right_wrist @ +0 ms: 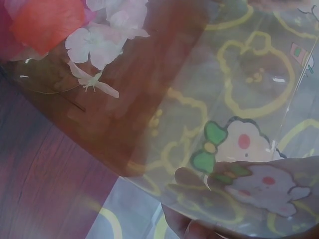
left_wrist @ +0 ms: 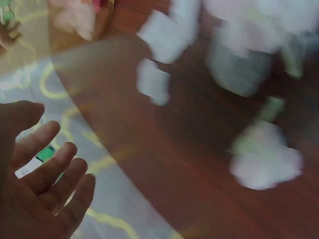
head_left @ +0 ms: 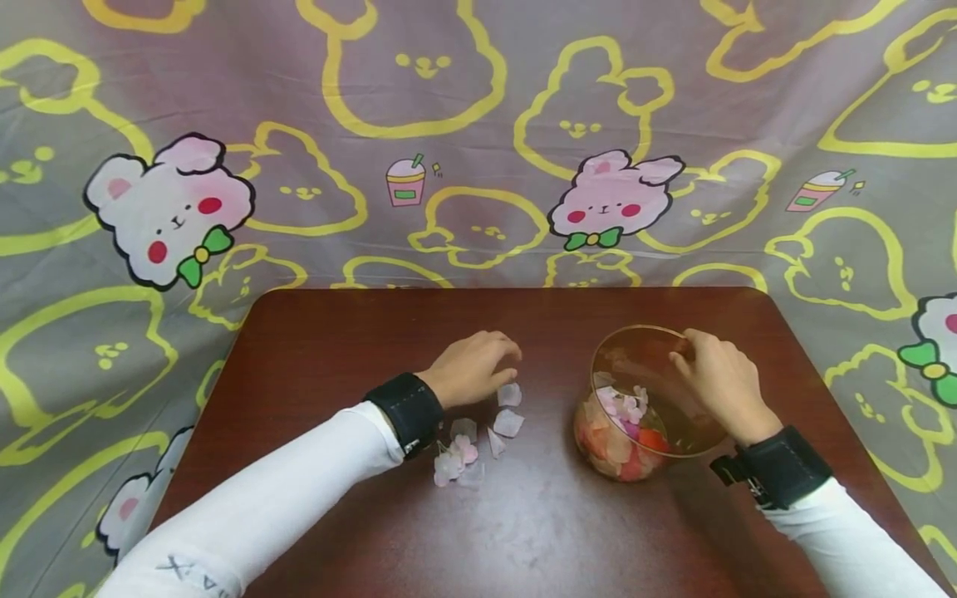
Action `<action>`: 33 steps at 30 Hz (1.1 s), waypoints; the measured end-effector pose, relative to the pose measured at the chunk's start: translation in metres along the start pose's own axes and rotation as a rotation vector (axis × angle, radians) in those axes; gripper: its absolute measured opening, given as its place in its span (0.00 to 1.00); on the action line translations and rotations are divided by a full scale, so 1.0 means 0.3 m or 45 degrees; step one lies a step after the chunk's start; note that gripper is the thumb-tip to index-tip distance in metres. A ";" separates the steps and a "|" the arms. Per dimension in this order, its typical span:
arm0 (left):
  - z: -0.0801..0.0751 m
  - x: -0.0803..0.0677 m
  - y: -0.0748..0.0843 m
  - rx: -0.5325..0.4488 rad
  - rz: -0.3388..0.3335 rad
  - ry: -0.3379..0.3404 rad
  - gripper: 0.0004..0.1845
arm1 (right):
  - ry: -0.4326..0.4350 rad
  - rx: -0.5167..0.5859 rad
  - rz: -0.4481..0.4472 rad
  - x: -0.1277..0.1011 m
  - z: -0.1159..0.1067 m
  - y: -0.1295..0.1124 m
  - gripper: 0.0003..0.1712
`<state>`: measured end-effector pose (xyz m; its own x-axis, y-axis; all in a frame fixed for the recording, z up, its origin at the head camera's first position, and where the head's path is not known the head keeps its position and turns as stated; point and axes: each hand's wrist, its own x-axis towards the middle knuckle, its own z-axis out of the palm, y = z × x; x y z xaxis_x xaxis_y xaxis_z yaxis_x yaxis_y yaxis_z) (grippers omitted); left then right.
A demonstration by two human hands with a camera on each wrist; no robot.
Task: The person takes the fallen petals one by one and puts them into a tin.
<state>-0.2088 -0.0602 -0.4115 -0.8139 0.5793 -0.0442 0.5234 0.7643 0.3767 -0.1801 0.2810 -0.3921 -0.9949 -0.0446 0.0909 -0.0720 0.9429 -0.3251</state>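
Note:
A clear amber-tinted bowl (head_left: 622, 473) with a wide flared mouth and gold rim stands tilted toward the right on the table. Orange petals (head_left: 616, 448) and pale pink blossoms (head_left: 631, 404) fill its lower part. My right hand (head_left: 725, 382) grips the rim at the right side, thumb and fingers on either side of the wall. To the bowl's left, my left hand (head_left: 474, 365) hovers with loosely bent fingers and holds nothing. Whitish petals (head_left: 509, 423) and a pale pink flower (head_left: 456, 457) lie just below it. In the left wrist view, a blossom (left_wrist: 264, 164) appears blurred.
The dark reddish-brown table (head_left: 359, 515) has rounded far corners. Behind it hangs a grey cloth (head_left: 478, 166) printed with yellow outlines and rabbit faces. Black straps (head_left: 407, 411) circle both wrists over white sleeves.

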 end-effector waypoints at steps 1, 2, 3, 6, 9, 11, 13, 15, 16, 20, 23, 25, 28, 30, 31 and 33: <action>0.009 -0.008 -0.028 -0.005 -0.031 -0.011 0.16 | 0.001 0.000 0.002 0.001 0.001 0.001 0.08; 0.019 -0.016 -0.056 -0.009 -0.063 -0.019 0.16 | 0.001 0.001 0.004 0.003 0.002 0.003 0.08; 0.026 -0.025 -0.085 -0.013 -0.096 -0.024 0.17 | 0.004 0.002 0.003 0.004 0.002 0.004 0.08; 0.036 -0.056 -0.159 -0.016 -0.197 -0.031 0.17 | 0.004 0.002 0.000 0.005 0.002 0.002 0.08; 0.040 -0.086 -0.211 -0.008 -0.277 -0.031 0.17 | 0.005 0.002 -0.004 0.005 0.002 0.001 0.07; 0.043 -0.105 -0.233 -0.005 -0.314 -0.051 0.18 | 0.002 0.003 -0.006 0.006 0.003 0.001 0.07; 0.048 -0.122 -0.246 -0.006 -0.351 -0.087 0.20 | 0.000 0.004 -0.007 0.007 0.004 0.002 0.08; 0.055 -0.137 -0.255 0.002 -0.368 -0.129 0.22 | -0.001 0.003 -0.006 0.006 0.003 0.002 0.07; 0.061 -0.144 -0.259 0.009 -0.377 -0.151 0.24 | 0.000 0.001 -0.006 0.006 0.004 0.002 0.07; 0.084 -0.166 -0.274 0.054 -0.401 -0.188 0.27 | -0.002 -0.003 -0.004 0.002 0.002 0.004 0.07; 0.098 -0.176 -0.285 0.078 -0.399 -0.172 0.26 | 0.000 -0.003 -0.008 0.001 0.002 0.004 0.07; 0.105 -0.180 -0.291 0.081 -0.388 -0.157 0.23 | 0.001 -0.001 -0.011 0.000 0.002 0.004 0.07; 0.114 -0.186 -0.299 0.069 -0.372 -0.127 0.19 | 0.005 -0.002 -0.016 0.001 0.002 0.003 0.07; 0.116 -0.188 -0.302 0.047 -0.367 -0.112 0.16 | 0.006 -0.002 -0.015 0.000 0.001 0.002 0.07; 0.118 -0.189 -0.304 0.033 -0.363 -0.104 0.15 | 0.005 -0.002 -0.013 0.000 0.001 0.002 0.07; 0.119 -0.191 -0.305 0.009 -0.349 -0.087 0.12 | 0.004 -0.002 -0.011 0.000 0.001 0.001 0.07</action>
<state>-0.2010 -0.1533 -0.4765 -0.9064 0.3686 -0.2062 0.2883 0.8967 0.3358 -0.1802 0.2813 -0.3926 -0.9940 -0.0515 0.0965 -0.0802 0.9431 -0.3226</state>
